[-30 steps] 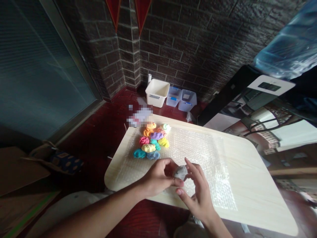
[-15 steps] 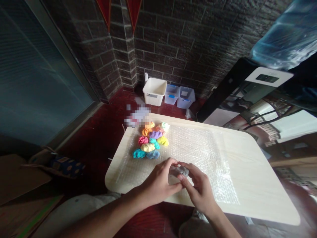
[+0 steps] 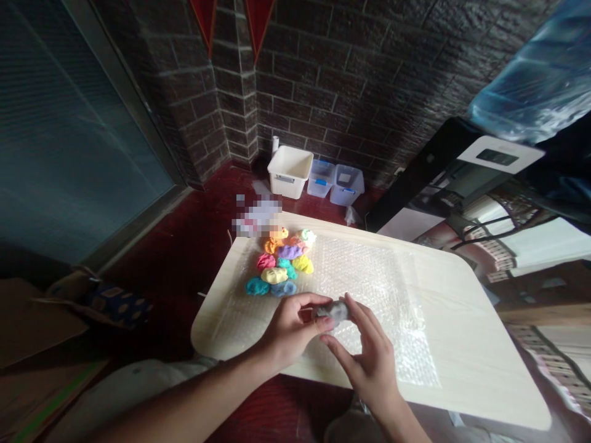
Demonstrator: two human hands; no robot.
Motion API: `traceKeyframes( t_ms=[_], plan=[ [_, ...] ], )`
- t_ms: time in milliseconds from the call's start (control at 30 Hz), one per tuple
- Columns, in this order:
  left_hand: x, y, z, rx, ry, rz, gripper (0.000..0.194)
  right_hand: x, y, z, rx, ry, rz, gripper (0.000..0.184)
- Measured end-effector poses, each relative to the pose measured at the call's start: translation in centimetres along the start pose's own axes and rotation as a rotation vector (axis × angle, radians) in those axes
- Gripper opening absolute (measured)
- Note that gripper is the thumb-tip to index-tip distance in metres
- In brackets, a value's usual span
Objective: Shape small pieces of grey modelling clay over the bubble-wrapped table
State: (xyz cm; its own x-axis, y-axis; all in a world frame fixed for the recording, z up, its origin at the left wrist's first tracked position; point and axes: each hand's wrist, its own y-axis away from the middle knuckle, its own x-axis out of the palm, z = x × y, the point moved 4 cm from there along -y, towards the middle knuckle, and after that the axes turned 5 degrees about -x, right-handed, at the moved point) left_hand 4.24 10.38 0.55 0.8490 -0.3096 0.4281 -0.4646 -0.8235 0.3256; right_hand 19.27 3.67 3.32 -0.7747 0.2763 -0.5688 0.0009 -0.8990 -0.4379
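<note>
A grey lump of modelling clay [image 3: 338,312] is pinched between the thumb and fingers of my left hand [image 3: 295,326]. My right hand [image 3: 372,351] is beside it with thumb and fingers apart; its fingertips are at the lump's right end, and I cannot tell if they press on it. Both hands are above a sheet of bubble wrap [image 3: 369,264]. Beyond my left hand lie several coloured clay lumps, among them a pale yellow one [image 3: 274,275], a teal one [image 3: 257,286], a blue-grey one [image 3: 283,288] and a purple one [image 3: 290,252].
The bubble wrap lies on a light wooden table [image 3: 480,344] with rounded corners. On the floor behind it stand a white bin [image 3: 289,175] and two clear boxes, one of them [image 3: 346,184] by the brick wall. A water dispenser [image 3: 498,154] is at the right, cardboard [image 3: 37,326] at the left.
The right thumb has come away from the grey clay and that hand has opened. The left hand still grips the lump, which now shows more fully.
</note>
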Motion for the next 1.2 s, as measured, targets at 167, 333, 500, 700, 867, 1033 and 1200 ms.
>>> traceKeyframes(
  t_ms=[167,333,500,700,867,1033,1200],
  plan=[
    [0.1,0.6,0.6,-0.032,0.002,-0.058,0.042,0.3,0.2,0.3,-0.04,0.044,-0.006,0.059],
    [0.5,0.6,-0.3,0.046,-0.056,0.098,0.041,-0.1,0.0,0.4,-0.072,0.043,0.024,0.05],
    [0.7,0.7,-0.5,0.037,-0.112,0.202,0.039,-0.1,0.0,0.8,-0.195,0.118,0.016,0.053],
    [0.7,0.7,-1.0,0.04,-0.1,0.201,0.039,0.0,-0.2,0.8,-0.107,0.055,-0.001,0.064],
    [0.9,0.8,-1.1,-0.001,-0.057,0.18,0.038,-0.5,-0.7,1.6,-0.092,0.005,-0.03,0.047],
    [0.6,1.2,-1.1,0.068,-0.213,0.232,0.036,-1.1,-0.9,2.0,-0.115,-0.011,-0.013,0.046],
    [0.6,1.5,-1.4,0.121,-0.347,0.247,0.045,-1.2,-1.2,1.6,-0.091,-0.098,0.074,0.051]
  ],
)
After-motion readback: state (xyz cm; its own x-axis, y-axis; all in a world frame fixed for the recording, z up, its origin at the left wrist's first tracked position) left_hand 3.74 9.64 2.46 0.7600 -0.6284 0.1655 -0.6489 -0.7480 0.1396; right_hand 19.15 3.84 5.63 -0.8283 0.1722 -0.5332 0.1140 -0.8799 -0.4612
